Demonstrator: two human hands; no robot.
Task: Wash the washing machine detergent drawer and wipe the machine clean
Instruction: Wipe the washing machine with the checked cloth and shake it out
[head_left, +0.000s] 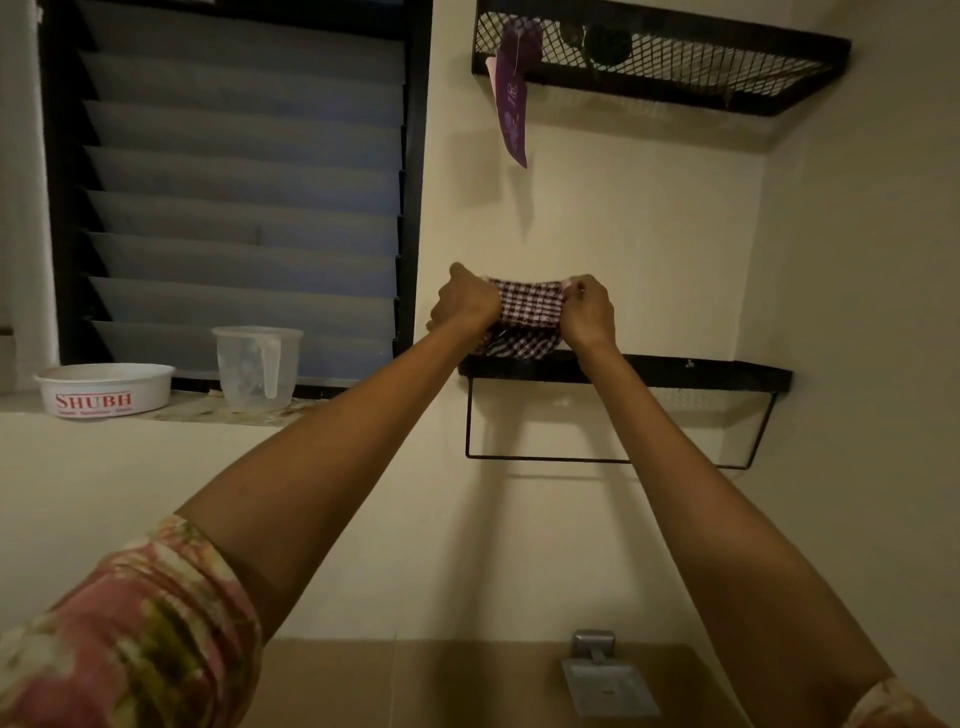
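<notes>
A maroon-and-white checked cloth (529, 306) is stretched between both my hands, just above the black wall shelf (701, 375). My left hand (464, 302) grips its left end in a closed fist. My right hand (589, 310) pinches its right end. The cloth's lower part hangs down onto the shelf's front left. Both arms reach up and forward. No washing machine and no detergent drawer show in this view.
A second black mesh shelf (675, 57) hangs higher up, with a purple pouch (511, 98) dangling from it. On the window sill at the left stand a clear plastic jug (257, 366) and a white tub (104, 388). A metal soap dish (610, 686) is fixed low on the wall.
</notes>
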